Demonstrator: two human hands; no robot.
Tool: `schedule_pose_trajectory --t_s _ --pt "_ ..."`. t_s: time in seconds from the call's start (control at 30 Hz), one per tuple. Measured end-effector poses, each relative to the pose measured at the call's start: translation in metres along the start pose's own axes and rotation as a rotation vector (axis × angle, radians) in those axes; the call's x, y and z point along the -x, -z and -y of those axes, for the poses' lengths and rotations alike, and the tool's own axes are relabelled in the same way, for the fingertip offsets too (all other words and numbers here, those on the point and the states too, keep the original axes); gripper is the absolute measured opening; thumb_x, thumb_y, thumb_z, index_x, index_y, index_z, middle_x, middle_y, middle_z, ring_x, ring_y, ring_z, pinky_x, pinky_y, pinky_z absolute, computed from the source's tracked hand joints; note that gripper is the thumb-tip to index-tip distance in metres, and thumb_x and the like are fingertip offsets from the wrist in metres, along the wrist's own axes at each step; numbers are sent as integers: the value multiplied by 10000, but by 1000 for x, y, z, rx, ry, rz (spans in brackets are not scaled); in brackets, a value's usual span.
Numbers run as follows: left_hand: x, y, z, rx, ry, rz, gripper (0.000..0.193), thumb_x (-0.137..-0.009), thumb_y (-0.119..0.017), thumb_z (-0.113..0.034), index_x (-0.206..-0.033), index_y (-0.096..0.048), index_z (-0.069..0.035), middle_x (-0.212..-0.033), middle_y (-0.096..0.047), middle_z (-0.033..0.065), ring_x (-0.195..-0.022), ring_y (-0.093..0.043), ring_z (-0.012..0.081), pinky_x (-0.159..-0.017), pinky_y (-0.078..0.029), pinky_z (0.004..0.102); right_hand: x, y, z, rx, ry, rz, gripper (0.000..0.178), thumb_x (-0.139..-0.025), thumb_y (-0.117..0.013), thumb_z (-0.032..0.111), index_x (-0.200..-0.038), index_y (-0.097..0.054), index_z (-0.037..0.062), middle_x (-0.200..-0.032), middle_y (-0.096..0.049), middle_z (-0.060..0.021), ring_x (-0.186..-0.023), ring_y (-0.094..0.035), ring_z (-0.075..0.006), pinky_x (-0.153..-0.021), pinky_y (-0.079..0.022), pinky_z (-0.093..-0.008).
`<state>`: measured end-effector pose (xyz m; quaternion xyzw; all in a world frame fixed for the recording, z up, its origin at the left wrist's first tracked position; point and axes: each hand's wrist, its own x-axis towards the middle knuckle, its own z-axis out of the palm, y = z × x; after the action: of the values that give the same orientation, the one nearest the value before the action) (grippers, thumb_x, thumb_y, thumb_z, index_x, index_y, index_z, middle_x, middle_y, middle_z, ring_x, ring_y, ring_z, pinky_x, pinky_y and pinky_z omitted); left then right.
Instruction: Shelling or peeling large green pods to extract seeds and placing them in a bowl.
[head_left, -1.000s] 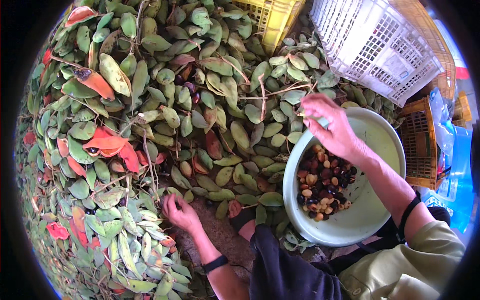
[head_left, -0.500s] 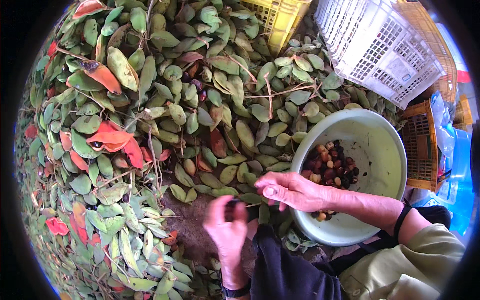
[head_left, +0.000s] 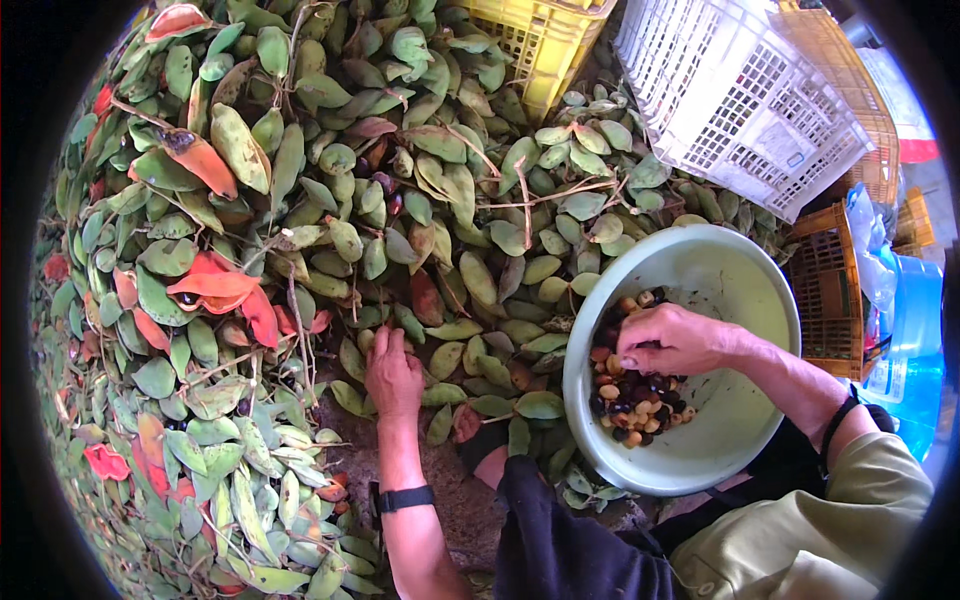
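Note:
My left hand [head_left: 393, 378] reaches into the pile of green pods, its fingers close together over a small brownish seed pod [head_left: 384, 334] that they mostly cover. On the right, my right hand [head_left: 672, 342] is inside a pale green basin [head_left: 583, 425], just over a heap of dark and tan seeds [head_left: 640, 408]. Its fingers are curled in toward the thumb, and what may be between them is hidden. A reddish opened pod [head_left: 465, 423] lies on the ground between the two hands, near my foot.
Pods spread over the left and far side, some split open and red like this pod [head_left: 215, 285], with bare twigs among them. A yellow crate [head_left: 545, 50], a white crate [head_left: 745, 110] and an orange-brown crate [head_left: 828, 290] stand beyond the basin, beside a blue tub [head_left: 915, 330].
My hands were close together in front of my knee, the left blurred around something dark. Now the left has moved forward to the pods and the right has moved into the basin.

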<state>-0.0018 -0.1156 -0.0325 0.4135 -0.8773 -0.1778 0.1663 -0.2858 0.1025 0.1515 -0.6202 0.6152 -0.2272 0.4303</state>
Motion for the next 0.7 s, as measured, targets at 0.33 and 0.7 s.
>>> schedule_pose_trajectory --t_s 0.33,0.7 --pt "-2 8 10 -2 -197 139 247 -759 -602 -48 -1000 -546 -54 -1155 -524 138 -923 -579 373 -753 -490 452 -65 -54 35 -250 153 -52 98 -863 -582 57 -838 -556 -33 -719 -548 -160 -680 -550 -315 -629 -439 -394" --pt "8 25 8 320 -65 87 88 -812 -589 -24 -896 -611 -9 -853 -617 149 -758 -603 368 -664 -488 414 -73 -82 29 -387 21 -137 121 -895 -582 100 -917 -548 -13 -743 -583 -137 -648 -561 -243 -605 -451 -359"
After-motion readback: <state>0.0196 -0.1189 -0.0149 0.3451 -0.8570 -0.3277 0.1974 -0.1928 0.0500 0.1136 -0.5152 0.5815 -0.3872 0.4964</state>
